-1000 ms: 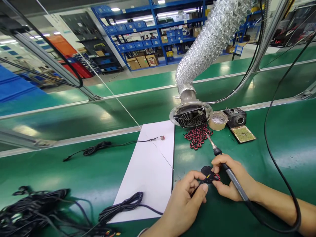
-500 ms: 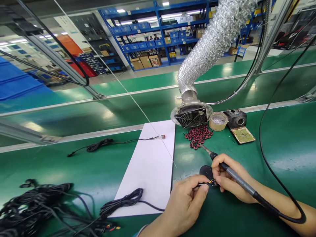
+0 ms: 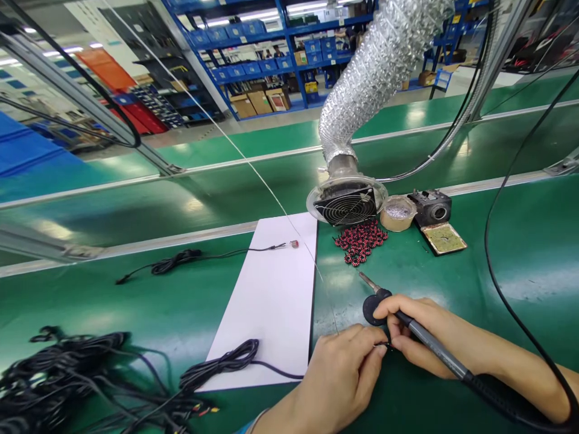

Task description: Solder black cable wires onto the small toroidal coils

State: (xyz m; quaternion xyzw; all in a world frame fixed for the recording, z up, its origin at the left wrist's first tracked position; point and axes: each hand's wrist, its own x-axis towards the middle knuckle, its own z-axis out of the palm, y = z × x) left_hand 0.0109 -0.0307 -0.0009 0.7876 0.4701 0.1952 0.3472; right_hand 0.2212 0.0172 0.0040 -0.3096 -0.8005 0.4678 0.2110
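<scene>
My left hand (image 3: pixel 341 377) is closed in a pinch on the end of a black cable (image 3: pixel 280 371), whose coil lies to the left on the white board (image 3: pixel 266 283). A soldering iron (image 3: pixel 434 349) rests in my closed right hand (image 3: pixel 434 328), its tip pointing up and left above the bench. My right fingertips almost meet the left ones at the cable end, and the small wires there are mostly hidden. Just beyond the fingers lies a round black disc (image 3: pixel 371 309). Small red-and-black ring-shaped parts (image 3: pixel 362 238) lie heaped beyond the iron's tip.
A fan-fronted fume extractor (image 3: pixel 348 208) on a silver duct (image 3: pixel 384 72) hangs over the back. Right of it are a tape-like ring (image 3: pixel 398 214) and a soldering iron stand (image 3: pixel 432 208) with a sponge tray (image 3: pixel 443 237). Tangled black cables (image 3: pixel 58 380) lie at left.
The iron's tip has drawn back from the heap of ring-shaped parts. The coloured wires between my fingertips are now covered. The whole view has shifted slightly.
</scene>
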